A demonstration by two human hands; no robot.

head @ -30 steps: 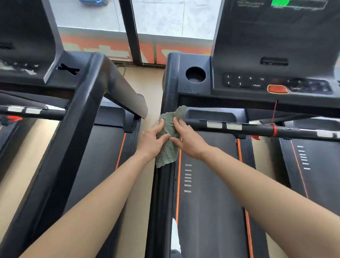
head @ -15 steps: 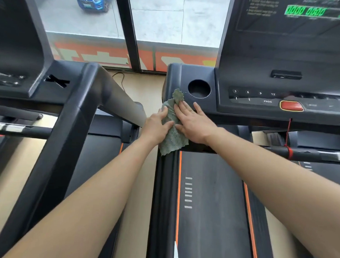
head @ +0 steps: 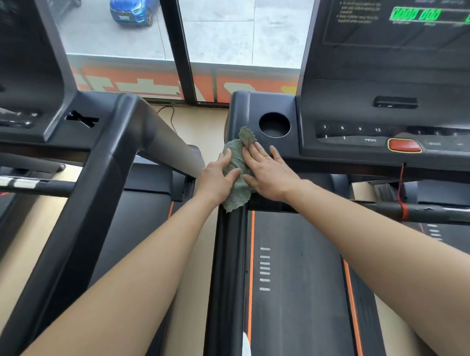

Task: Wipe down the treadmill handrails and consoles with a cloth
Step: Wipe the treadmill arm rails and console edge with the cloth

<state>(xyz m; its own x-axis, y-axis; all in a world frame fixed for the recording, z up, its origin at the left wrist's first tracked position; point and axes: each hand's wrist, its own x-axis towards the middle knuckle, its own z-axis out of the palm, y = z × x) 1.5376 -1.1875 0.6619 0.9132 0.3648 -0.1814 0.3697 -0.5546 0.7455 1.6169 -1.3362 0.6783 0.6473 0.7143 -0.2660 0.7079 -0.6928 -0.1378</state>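
On the right treadmill (head: 291,286), at the left corner of its console (head: 350,110), the green cloth (head: 237,188) drapes over the top of the handrail (head: 228,270), just beside the cup hole (head: 274,125). The right hand (head: 268,176) presses flat on it, fingers straight and spread. The left hand (head: 216,178) grips its left edge, thumb curled over it.
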